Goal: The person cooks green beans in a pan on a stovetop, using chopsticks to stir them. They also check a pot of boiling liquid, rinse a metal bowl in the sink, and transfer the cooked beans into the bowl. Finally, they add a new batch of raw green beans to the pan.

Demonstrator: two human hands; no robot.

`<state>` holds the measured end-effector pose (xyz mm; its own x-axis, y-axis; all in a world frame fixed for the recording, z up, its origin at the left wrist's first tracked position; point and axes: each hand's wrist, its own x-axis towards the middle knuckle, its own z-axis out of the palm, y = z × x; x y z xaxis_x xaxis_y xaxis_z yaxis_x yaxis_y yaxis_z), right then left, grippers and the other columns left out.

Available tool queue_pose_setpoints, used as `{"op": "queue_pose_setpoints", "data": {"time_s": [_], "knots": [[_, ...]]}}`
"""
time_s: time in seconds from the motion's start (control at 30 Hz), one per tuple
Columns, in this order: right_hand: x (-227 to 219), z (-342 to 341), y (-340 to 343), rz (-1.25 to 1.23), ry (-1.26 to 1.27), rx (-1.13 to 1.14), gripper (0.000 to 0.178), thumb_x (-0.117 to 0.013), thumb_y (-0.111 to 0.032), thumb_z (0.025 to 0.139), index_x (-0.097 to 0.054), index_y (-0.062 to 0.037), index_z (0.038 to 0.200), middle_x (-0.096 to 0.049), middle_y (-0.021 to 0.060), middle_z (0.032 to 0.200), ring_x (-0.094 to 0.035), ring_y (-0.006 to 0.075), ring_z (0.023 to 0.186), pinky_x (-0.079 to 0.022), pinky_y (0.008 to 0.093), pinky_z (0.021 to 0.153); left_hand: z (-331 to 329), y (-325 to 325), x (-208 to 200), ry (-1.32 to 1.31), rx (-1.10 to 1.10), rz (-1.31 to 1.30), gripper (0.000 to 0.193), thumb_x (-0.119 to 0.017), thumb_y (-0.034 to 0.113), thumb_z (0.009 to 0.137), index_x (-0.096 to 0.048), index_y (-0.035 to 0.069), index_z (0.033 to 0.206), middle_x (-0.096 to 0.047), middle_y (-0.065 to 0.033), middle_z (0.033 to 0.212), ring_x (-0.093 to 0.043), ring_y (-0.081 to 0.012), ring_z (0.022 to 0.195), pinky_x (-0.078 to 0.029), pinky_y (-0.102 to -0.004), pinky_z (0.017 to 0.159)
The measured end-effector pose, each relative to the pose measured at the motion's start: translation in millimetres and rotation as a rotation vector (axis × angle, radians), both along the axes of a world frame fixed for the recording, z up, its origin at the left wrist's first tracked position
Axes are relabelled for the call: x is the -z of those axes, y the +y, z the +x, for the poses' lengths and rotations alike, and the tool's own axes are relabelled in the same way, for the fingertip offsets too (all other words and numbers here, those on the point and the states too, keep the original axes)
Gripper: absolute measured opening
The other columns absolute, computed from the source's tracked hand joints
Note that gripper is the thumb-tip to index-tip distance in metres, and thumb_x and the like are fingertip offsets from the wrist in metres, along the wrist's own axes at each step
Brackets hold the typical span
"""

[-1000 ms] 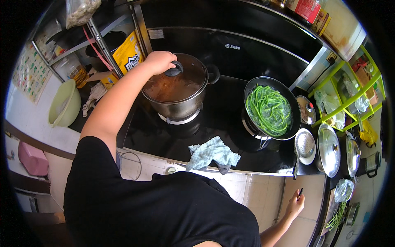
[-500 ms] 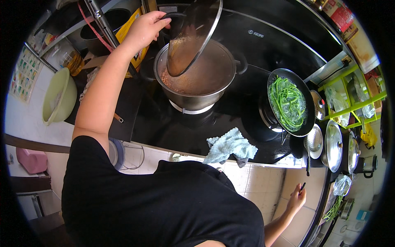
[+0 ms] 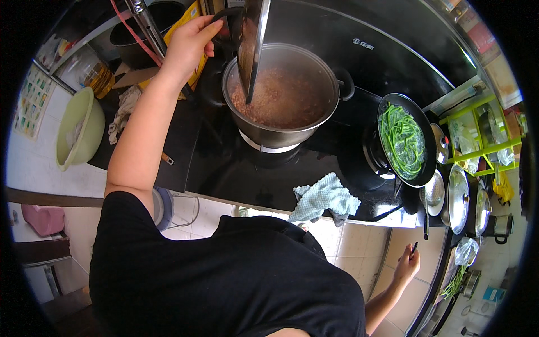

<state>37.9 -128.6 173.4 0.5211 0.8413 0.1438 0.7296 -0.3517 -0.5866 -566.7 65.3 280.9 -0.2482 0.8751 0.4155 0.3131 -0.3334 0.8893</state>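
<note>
The pot lid (image 3: pixel 251 42) stands on edge over the steel pot (image 3: pixel 283 101), left hand (image 3: pixel 188 42) fingers clasping its knob.

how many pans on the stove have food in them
2: the big steel pot of brownish food at the middle, lid lifted by the left hand, and the black pan of greens at right.

lid: round glass-and-steel pot lid (image 3: pixel 251 42), lifted, tilted on edge above pot
pot: steel stockpot (image 3: pixel 281 106), open, brownish contents, on black stove
</note>
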Motion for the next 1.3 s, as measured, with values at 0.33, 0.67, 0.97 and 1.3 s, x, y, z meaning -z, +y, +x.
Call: {"op": "queue_pose_setpoints", "data": {"time_s": [0.33,0.67,0.97,1.3], "knots": [[6,-3,-1,0.013,-0.111,-0.045,0.033,-0.055,-0.03,0.089,-0.049,-0.0067,0.067,-0.038,-0.0028,0.048,-0.035,0.0052,0.043,-0.027,0.023,0.042,-1,2,9,-0.049,0.05,-0.03,0.026,-0.056,0.02,0.088,-0.06,0.002,0.107,-0.063,0.0001,0.085,-0.047,-0.0021,0.059,-0.041,-0.0163,0.053],[-29,-52,7,0.338,0.469,-0.135,0.036,-0.042,-0.033,0.095,-0.057,-0.0016,0.087,-0.048,0.0016,0.055,-0.044,0.0084,0.046,-0.034,0.0206,0.041,-10,-3,12,-0.169,0.086,-0.023,0.024,-0.055,0.018,0.089,-0.06,0.001,0.106,-0.061,0.0001,0.082,-0.047,-0.0029,0.058,-0.04,-0.0172,0.052],[-44,-75,19,0.469,0.593,-0.135,0.035,-0.041,-0.034,0.095,-0.057,-0.0037,0.087,-0.047,0.0019,0.054,-0.043,0.0096,0.045,-0.035,0.021,0.041,-22,-6,20,-0.378,0.139,0.051,0.025,-0.055,0.018,0.089,-0.06,0.001,0.107,-0.062,-0.0007,0.082,-0.048,-0.0042,0.057,-0.04,-0.0182,0.051],[-41,-92,23,0.505,0.565,-0.23,0.034,-0.038,-0.032,0.096,-0.055,-0.004,0.088,-0.048,0.0032,0.055,-0.042,0.0097,0.044,-0.037,0.0205,0.042,-25,-8,9,-0.231,0.094,0.034,0.024,-0.055,0.018,0.088,-0.061,0.002,0.105,-0.061,-0.0001,0.081,-0.045,-0.0033,0.057,-0.038,-0.0168,0.051]]}}
